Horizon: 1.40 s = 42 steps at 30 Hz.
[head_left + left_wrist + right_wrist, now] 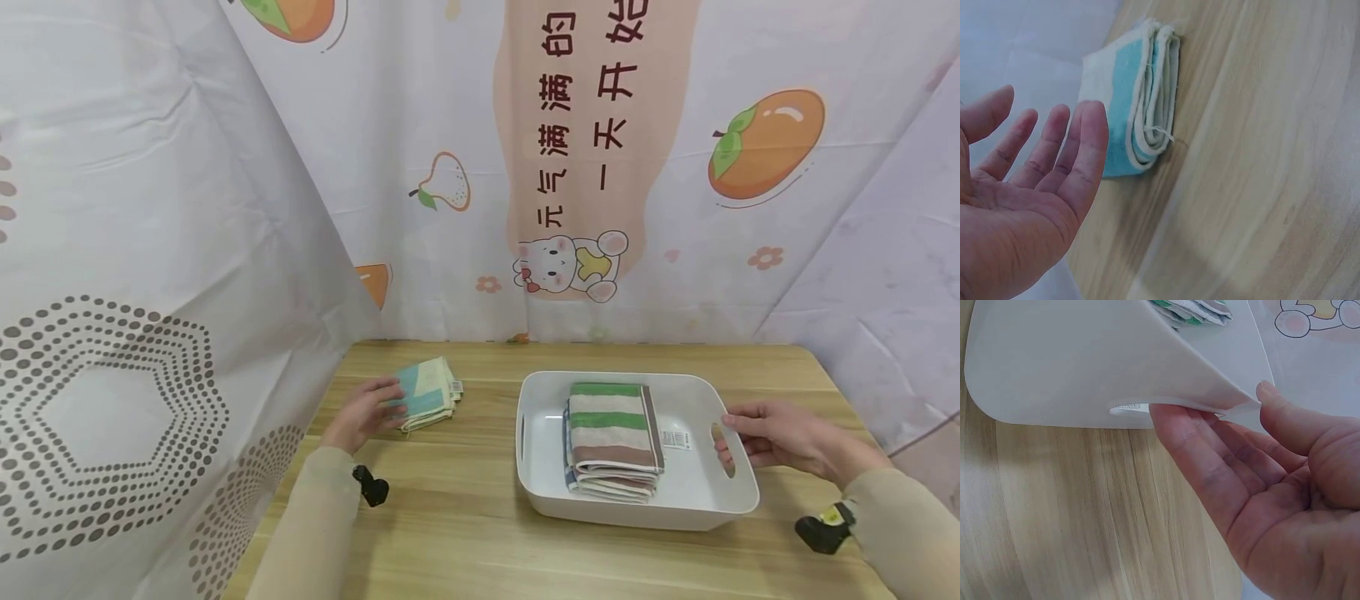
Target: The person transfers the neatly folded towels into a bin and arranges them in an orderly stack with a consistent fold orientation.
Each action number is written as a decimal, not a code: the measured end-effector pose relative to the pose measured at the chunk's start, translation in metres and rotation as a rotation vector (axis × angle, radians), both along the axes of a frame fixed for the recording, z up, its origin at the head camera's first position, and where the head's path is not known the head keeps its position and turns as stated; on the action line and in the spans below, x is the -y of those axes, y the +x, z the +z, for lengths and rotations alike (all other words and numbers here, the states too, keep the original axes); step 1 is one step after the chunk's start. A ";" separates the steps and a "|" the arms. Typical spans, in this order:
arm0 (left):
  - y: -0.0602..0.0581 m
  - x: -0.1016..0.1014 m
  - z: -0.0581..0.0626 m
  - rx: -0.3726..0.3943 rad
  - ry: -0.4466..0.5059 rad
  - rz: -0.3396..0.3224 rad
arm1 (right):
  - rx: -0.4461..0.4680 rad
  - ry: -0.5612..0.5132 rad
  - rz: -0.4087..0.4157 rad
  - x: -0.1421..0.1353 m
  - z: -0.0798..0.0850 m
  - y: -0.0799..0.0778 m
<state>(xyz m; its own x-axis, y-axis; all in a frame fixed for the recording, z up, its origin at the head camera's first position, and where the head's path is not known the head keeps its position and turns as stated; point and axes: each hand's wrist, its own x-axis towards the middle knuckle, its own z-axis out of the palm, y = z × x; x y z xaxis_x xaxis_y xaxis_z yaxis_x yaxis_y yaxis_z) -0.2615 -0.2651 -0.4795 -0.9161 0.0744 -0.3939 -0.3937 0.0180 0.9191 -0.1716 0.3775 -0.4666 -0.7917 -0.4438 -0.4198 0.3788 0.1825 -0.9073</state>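
A white plastic basin with handle slots stands on the wooden table. Inside lies a stack of folded towels, the top one striped green, white and brown. My right hand grips the basin's right end, fingers in the handle slot and thumb at the rim; the right wrist view shows the fingertips passing into the slot. At the left, a folded blue and cream towel lies on the table. Beside it is my left hand, its fingers loosely extended and holding nothing; in the left wrist view they overlap the towel's near edge.
The wooden table ends at a printed curtain along the back. A grey-patterned white curtain hangs down the left side. Bare table lies between the blue towel and the basin.
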 end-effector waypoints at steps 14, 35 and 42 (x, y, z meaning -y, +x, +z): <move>0.003 0.005 -0.009 0.013 -0.040 0.066 | 0.000 0.024 -0.013 0.001 -0.002 0.001; 0.003 0.009 -0.031 0.099 -0.033 0.031 | 0.005 -0.013 -0.007 0.001 -0.004 -0.003; 0.004 0.000 -0.028 0.091 -0.093 0.043 | 0.009 -0.006 -0.022 0.001 -0.003 -0.001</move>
<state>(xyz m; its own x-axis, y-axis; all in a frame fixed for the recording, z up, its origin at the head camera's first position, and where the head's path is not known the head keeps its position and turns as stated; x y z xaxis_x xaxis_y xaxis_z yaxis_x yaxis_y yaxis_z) -0.2576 -0.2655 -0.5073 -0.8780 -0.0051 -0.4786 -0.4773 0.0822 0.8749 -0.1731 0.3762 -0.4697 -0.7977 -0.4286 -0.4243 0.3910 0.1682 -0.9049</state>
